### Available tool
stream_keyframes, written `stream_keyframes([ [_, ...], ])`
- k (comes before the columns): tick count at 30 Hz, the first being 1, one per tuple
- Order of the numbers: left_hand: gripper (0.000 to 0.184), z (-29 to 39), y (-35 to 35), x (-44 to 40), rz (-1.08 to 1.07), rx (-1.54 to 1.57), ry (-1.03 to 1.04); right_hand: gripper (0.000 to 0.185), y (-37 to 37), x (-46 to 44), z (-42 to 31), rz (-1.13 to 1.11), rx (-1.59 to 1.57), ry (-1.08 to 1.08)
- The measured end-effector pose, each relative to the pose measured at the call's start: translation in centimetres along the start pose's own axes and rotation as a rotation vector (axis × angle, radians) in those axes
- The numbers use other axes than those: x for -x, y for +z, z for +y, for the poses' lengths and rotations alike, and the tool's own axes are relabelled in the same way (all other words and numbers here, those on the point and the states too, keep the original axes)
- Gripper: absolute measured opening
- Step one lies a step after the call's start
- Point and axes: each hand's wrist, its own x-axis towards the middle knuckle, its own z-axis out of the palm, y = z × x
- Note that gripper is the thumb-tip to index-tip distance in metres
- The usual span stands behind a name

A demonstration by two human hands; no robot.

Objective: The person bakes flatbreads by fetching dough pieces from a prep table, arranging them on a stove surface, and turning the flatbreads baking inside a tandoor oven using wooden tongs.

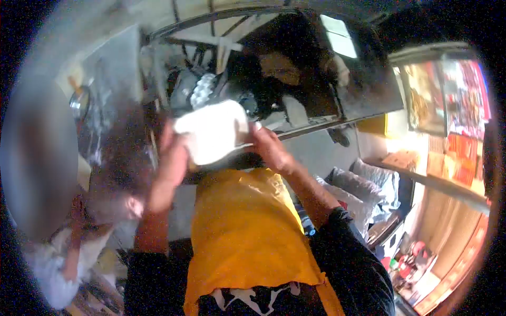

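Note:
A white box-shaped thing with rounded corners is held up in front of my yellow apron. It is so bright that its surface shows no detail, and I cannot tell if it is a container. My left hand grips its left side, blurred by motion. On the opposite side, the fingers of my right hand press against its edge. Behind it is a dark glass-fronted case, in which a pale bumpy bundle and several handle-like items show dimly.
Another person, partly blurred, is close on my left. A metal ladle-like item hangs beyond. Grey filled bags are stacked at right, beside a wooden shelf with orange packets. Colourful goods lie lower right.

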Motion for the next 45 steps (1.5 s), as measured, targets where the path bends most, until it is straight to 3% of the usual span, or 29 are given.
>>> stream_keyframes([
  [1,0.046,-2.8,2.6,-0.8,-0.068,0.061,-0.037,0.059,-1.0,1.1,-1.5,0.070,-0.169,-0.010],
  [4,0.050,-7.5,11.2,-2.5,-0.177,0.219,-0.307,0.032,-8.6,5.0,-4.1,0.101,-0.152,-0.016],
  [6,0.046,-8.2,17.9,-3.7,-0.270,0.233,-0.364,0.017,-13.7,6.7,-6.4,0.283,-0.407,0.059],
  [7,0.046,-8.2,21.2,-4.6,-0.315,0.230,-0.368,0.012,-15.1,7.7,-8.2,0.435,-0.204,-0.104],
  [8,0.045,-7.9,24.3,-6.1,-0.357,0.223,-0.370,0.013,-19.5,8.5,-9.5,0.286,-0.260,-0.134],
  [10,0.049,-7.2,29.8,-9.0,-0.477,0.267,-0.387,0.017,-22.2,9.2,-15.5,0.294,-0.290,-0.290],
  [11,0.050,-7.0,32.4,-10.4,-0.464,0.181,-0.313,0.017,-33.7,7.3,-11.6,0.345,-0.076,-0.348],
  [12,0.051,-7.2,34.6,-11.8,-0.450,0.098,-0.240,0.020,-29.9,7.5,-18.0,0.239,0.076,-0.434],
  [13,0.052,-8.5,35.6,-13.3,-0.419,-0.135,-0.076,0.022,-29.7,6.9,-22.3,0.603,0.199,-0.109],
  [14,0.048,-9.8,36.3,-14.5,-0.364,-0.261,0.062,0.024,-34.2,5.9,-22.6,0.395,-0.048,-0.242],
  [15,0.044,-11.1,36.0,-15.0,-0.367,-0.310,0.085,0.025,-39.2,3.8,-22.8,0.266,-0.160,-0.206],
  [16,0.040,-12.1,35.2,-15.5,-0.374,-0.363,0.110,0.027,-44.0,2.7,-23.0,0.261,0.402,-0.209],
  [17,0.038,-12.3,34.0,-14.7,-0.379,-0.377,0.058,0.022,-51.3,1.4,-19.5,0.415,0.742,-0.427],
  [18,0.038,-13.2,32.4,-13.7,-0.383,-0.385,-0.004,0.019,-46.3,2.4,-23.1,0.678,1.150,-0.106],
  [20,0.041,-15.5,29.1,-11.6,-0.351,-0.522,-0.066,0.018,-48.2,2.4,-22.6,0.727,1.218,-0.195],
  [21,0.036,-17.0,26.6,-10.8,-0.408,-0.713,-0.079,0.019,-49.8,1.7,-20.7,0.689,1.177,-0.341],
  [22,0.031,-18.6,25.6,-9.2,-0.313,-0.684,-0.174,0.021,-51.2,1.4,-18.9,0.654,1.131,-0.481],
  [23,0.028,-20.1,24.9,-7.6,-0.219,-0.651,-0.265,0.029,-48.6,1.7,-20.5,0.588,1.707,-0.595],
  [24,0.028,-21.3,23.8,-6.5,-0.222,-0.655,-0.266,0.042,-52.1,-0.4,-16.7,0.656,1.596,-0.518],
  [26,0.028,-22.6,22.1,-5.2,-0.310,-0.771,-0.235,0.039,-46.3,-1.0,-19.9,0.465,1.688,-0.649],
  [28,0.028,-21.8,23.5,-5.0,-0.292,-0.775,-0.270,0.044,-47.2,-4.0,-18.3,0.397,1.934,-0.612],
  [36,0.030,-16.7,27.1,-5.6,-0.160,-0.791,-0.440,0.049,-47.4,-8.7,-19.8,0.417,1.994,-0.598],
  [38,0.030,-17.2,25.8,-5.2,-0.166,-0.999,-0.391,0.049,-47.2,-6.6,-20.1,0.334,1.969,-0.528],
  [42,0.030,-20.0,23.7,-2.9,-0.073,-0.795,-0.505,0.055,-48.8,-7.1,-21.1,0.342,1.943,-0.598],
  [45,0.031,-20.1,23.5,-2.4,-0.055,-0.901,-0.361,0.053,-47.8,-8.1,-21.5,0.374,1.994,-0.489],
])
